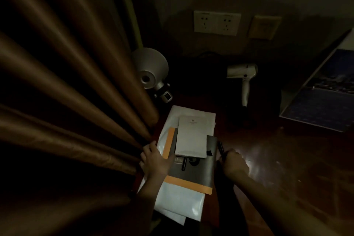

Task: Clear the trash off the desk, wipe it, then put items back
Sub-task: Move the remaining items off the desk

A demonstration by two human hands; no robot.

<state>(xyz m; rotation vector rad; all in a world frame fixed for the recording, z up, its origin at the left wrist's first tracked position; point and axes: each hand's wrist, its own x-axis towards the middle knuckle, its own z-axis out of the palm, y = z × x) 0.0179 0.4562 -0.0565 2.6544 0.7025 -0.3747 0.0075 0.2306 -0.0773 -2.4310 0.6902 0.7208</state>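
A stack of papers lies on the dark wooden desk (277, 159): white sheets (178, 201) at the bottom, a grey folder with orange edges (193, 175) on them, and a white notepad (193, 137) on top. My left hand (155, 159) rests on the stack's left edge, with its fingers over the orange strip. My right hand (232, 163) grips a black pen (220, 148) just right of the folder. Another dark pen (184, 164) lies on the folder below the notepad.
A brown curtain (67, 92) hangs along the left. A white desk lamp (151, 67) stands behind the stack, and a white hair dryer (244, 76) lies at the back. A framed picture (321, 92) leans at the right. Wall sockets (217, 23) sit above.
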